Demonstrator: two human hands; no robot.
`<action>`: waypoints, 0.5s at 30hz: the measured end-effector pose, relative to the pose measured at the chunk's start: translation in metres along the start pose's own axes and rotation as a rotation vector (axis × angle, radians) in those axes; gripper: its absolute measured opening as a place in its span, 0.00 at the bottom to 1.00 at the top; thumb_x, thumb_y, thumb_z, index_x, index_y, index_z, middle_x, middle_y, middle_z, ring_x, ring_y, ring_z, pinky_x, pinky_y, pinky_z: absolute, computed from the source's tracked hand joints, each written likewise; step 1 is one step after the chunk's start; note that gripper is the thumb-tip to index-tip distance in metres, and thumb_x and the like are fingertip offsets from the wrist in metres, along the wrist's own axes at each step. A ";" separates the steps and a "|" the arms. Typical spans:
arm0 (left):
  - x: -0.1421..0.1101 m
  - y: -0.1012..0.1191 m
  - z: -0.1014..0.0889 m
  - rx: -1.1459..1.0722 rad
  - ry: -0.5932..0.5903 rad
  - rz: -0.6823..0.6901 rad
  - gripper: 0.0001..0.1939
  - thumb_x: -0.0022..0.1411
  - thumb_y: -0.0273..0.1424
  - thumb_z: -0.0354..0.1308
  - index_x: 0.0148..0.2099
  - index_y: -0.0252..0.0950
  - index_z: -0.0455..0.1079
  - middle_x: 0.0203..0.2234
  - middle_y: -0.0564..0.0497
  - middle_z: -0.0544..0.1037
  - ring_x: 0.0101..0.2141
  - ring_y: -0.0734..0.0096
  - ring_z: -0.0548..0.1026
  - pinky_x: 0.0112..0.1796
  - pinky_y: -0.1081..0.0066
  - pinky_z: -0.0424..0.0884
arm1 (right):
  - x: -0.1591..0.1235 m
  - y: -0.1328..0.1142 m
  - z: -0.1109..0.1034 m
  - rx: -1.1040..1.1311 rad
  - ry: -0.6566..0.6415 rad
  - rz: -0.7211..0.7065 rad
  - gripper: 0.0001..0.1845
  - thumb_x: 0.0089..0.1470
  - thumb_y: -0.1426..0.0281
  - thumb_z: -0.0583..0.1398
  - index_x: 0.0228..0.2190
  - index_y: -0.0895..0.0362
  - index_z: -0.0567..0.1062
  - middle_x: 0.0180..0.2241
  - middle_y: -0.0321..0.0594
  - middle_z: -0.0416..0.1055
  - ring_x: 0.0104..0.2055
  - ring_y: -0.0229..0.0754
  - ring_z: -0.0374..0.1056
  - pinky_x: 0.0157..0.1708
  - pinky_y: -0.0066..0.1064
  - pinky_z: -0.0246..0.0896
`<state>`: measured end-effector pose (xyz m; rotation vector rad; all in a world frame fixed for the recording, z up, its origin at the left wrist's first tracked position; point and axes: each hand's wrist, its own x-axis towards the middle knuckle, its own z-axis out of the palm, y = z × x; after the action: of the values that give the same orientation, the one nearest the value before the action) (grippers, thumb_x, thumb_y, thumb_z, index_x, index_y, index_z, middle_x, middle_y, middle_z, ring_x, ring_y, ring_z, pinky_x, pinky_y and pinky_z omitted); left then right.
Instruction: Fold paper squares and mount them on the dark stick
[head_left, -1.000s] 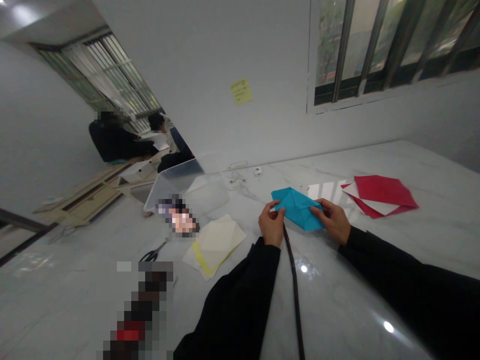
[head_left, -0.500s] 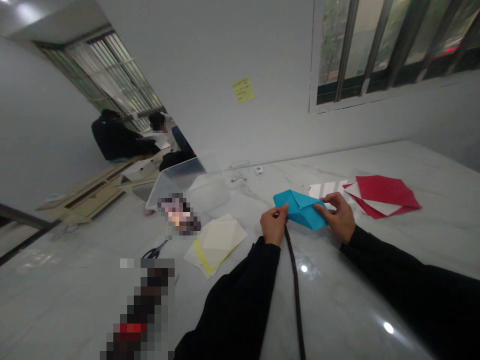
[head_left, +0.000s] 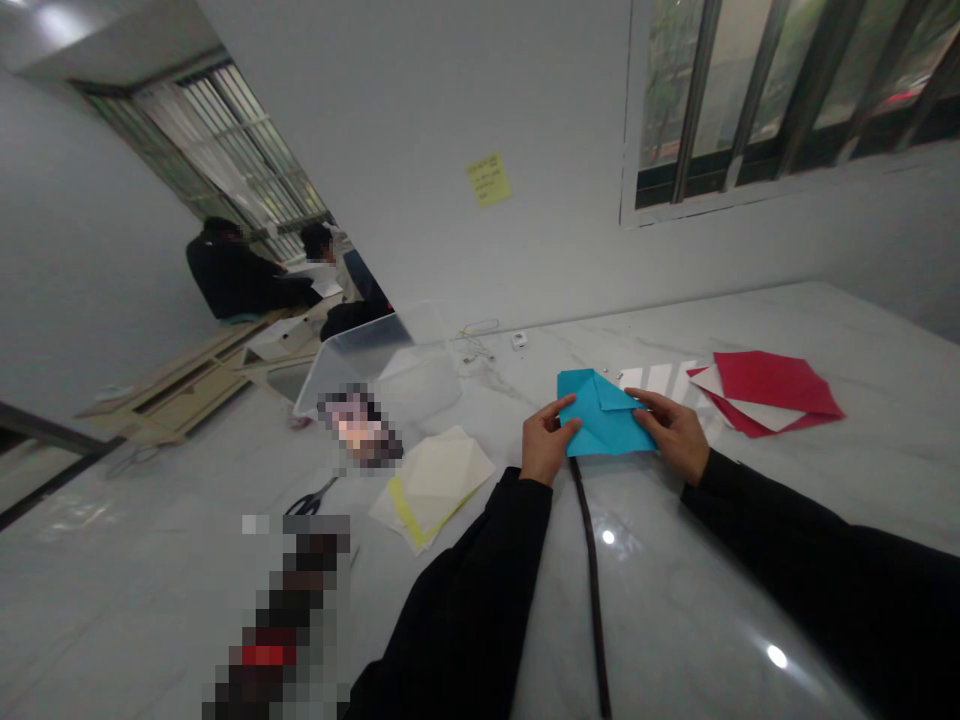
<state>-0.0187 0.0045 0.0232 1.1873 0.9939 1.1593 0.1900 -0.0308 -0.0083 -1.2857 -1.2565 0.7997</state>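
Fingers of both hands grip the folded blue paper (head_left: pixel 606 418) from opposite edges: left fingers (head_left: pixel 559 410) spread along one side, right fingers (head_left: pixel 652 405) along the other. Change noted: the paper has turned, one corner now pointing up and left, and the left hand (head_left: pixel 544 450) has shifted lower on it. Paper sits over the marble tabletop (head_left: pixel 675 610), above a dark cord (head_left: pixel 592 600); folded red paper (head_left: pixel 772 385) lies near, to the right.

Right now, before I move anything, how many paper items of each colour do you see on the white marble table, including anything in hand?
Blue folded paper: 1
Red-and-white folded paper: 1
Cream-and-yellow paper stack: 1 (sheets inside uncountable)
Total: 3
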 end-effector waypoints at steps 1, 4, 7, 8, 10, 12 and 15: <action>0.001 -0.001 -0.001 0.002 -0.017 -0.004 0.27 0.46 0.29 0.69 0.52 0.35 0.76 0.36 0.47 0.81 0.33 0.69 0.75 0.35 0.71 0.70 | 0.000 -0.001 0.000 -0.002 0.020 -0.004 0.26 0.53 0.58 0.62 0.52 0.55 0.74 0.43 0.45 0.76 0.36 0.47 0.73 0.34 0.37 0.70; 0.003 -0.003 -0.004 -0.018 -0.045 -0.030 0.28 0.45 0.30 0.70 0.52 0.35 0.76 0.35 0.46 0.81 0.34 0.67 0.76 0.37 0.69 0.71 | -0.002 -0.003 0.001 0.014 0.091 -0.054 0.21 0.51 0.59 0.64 0.45 0.54 0.76 0.44 0.44 0.75 0.38 0.45 0.72 0.36 0.36 0.70; 0.004 -0.005 -0.004 -0.105 -0.010 -0.061 0.29 0.44 0.30 0.71 0.52 0.34 0.76 0.37 0.45 0.81 0.35 0.65 0.77 0.40 0.66 0.72 | -0.003 -0.003 0.002 0.023 0.030 -0.108 0.10 0.52 0.62 0.62 0.31 0.55 0.78 0.49 0.45 0.72 0.44 0.46 0.72 0.37 0.35 0.70; 0.005 -0.006 -0.004 -0.137 0.003 -0.070 0.29 0.43 0.30 0.71 0.51 0.33 0.76 0.38 0.44 0.81 0.36 0.65 0.77 0.41 0.66 0.72 | -0.003 -0.002 0.002 0.006 -0.011 -0.116 0.10 0.53 0.63 0.61 0.29 0.55 0.79 0.50 0.45 0.71 0.45 0.47 0.72 0.38 0.35 0.70; 0.005 -0.008 -0.004 -0.185 0.009 -0.083 0.30 0.43 0.29 0.71 0.51 0.33 0.76 0.41 0.44 0.81 0.38 0.64 0.77 0.42 0.65 0.72 | -0.004 -0.001 0.002 -0.058 -0.065 -0.126 0.11 0.54 0.65 0.58 0.31 0.54 0.81 0.53 0.44 0.71 0.48 0.48 0.71 0.40 0.36 0.70; 0.006 -0.009 -0.004 -0.200 -0.006 -0.091 0.30 0.42 0.30 0.72 0.51 0.34 0.76 0.42 0.43 0.81 0.39 0.63 0.77 0.44 0.64 0.72 | -0.003 0.000 0.002 -0.118 -0.083 -0.129 0.14 0.54 0.67 0.57 0.36 0.53 0.82 0.53 0.43 0.71 0.50 0.49 0.71 0.42 0.37 0.70; 0.007 -0.010 -0.006 -0.171 -0.026 -0.094 0.30 0.43 0.31 0.72 0.51 0.34 0.76 0.43 0.43 0.81 0.40 0.62 0.77 0.44 0.63 0.72 | -0.002 0.001 0.000 -0.131 -0.089 -0.080 0.20 0.54 0.67 0.57 0.48 0.52 0.79 0.46 0.42 0.77 0.43 0.48 0.73 0.37 0.37 0.70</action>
<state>-0.0218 0.0127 0.0130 1.0072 0.9020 1.1286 0.1894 -0.0326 -0.0094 -1.3068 -1.4420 0.7342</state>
